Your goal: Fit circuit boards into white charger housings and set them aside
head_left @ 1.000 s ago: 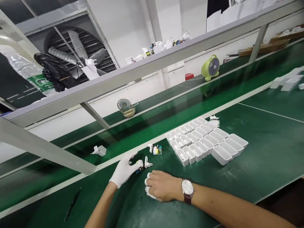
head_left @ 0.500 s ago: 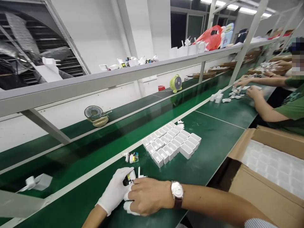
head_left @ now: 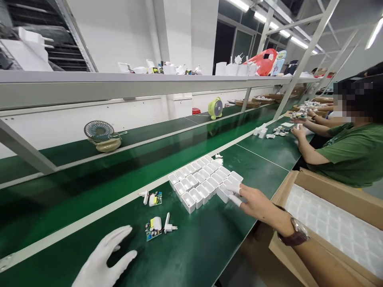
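Left white-gloved hand (head_left: 104,257): spread, empty, near green circuit board (head_left: 153,228) | Right bare hand (head_left: 254,201): fingers touching white plastic open-topped housings (head_left: 206,181); pinch indeterminate

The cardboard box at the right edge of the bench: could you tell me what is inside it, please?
The cardboard box holds white moulded trays of small cells; the visible cells look empty. Whatever lies beneath this top layer is covered, and the right hand's forearm hides the box's near corner.

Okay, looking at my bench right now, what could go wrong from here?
The right hand reaches the near corner of the block of white casings; a nudge could knock the rows askew. The circuit board and plug piece lie loose by the gloved left hand, which might sweep them aside.
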`<state>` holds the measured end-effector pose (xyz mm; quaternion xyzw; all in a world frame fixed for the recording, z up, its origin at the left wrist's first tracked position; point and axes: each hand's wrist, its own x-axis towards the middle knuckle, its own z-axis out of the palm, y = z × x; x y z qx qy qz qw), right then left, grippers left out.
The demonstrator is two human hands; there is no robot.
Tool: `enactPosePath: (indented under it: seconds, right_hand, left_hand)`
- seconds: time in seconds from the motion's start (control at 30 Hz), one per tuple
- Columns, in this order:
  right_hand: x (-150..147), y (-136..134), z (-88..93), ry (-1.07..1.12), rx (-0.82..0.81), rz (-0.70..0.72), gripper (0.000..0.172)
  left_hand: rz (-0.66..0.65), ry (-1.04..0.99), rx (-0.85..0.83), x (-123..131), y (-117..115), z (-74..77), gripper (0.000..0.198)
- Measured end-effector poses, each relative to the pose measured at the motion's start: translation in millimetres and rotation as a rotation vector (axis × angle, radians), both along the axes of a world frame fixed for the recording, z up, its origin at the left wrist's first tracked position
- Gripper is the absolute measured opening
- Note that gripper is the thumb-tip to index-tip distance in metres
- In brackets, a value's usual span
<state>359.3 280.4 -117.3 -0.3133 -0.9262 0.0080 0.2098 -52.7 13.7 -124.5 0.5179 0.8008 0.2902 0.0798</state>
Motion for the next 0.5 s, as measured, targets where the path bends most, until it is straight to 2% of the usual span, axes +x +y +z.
enactPosePath:
  seconds: [0.1, 0.17, 0.27, 0.4, 0.5]
  right_hand:
    - [-2, -6, -24.6, -0.102, 0.023, -0.015, 0.015]
    - [-7, -14, -28.8, -0.159, 0.059, -0.007, 0.016]
    - [-23, -36, -14.9, -0.124, 0.049, 0.101, 0.015]
    - [-68, -83, 13.6, -0.013, -0.047, 0.454, 0.016]
    - [-113, -113, 19.6, -0.048, 0.013, 0.677, 0.016]
  left_hand:
    - [-0.003, 0.021, 0.001, 5, -7, 0.3, 0.052]
    - [-0.011, 0.036, 0.007, 10, -11, 2.9, 0.050]
    - [-0.033, 0.035, 0.029, 20, -18, 8.9, 0.048]
    - [-0.055, -0.009, 0.005, 40, -22, 12.7, 0.055]
    - [-0.057, -0.058, -0.053, 53, -23, 8.3, 0.071]
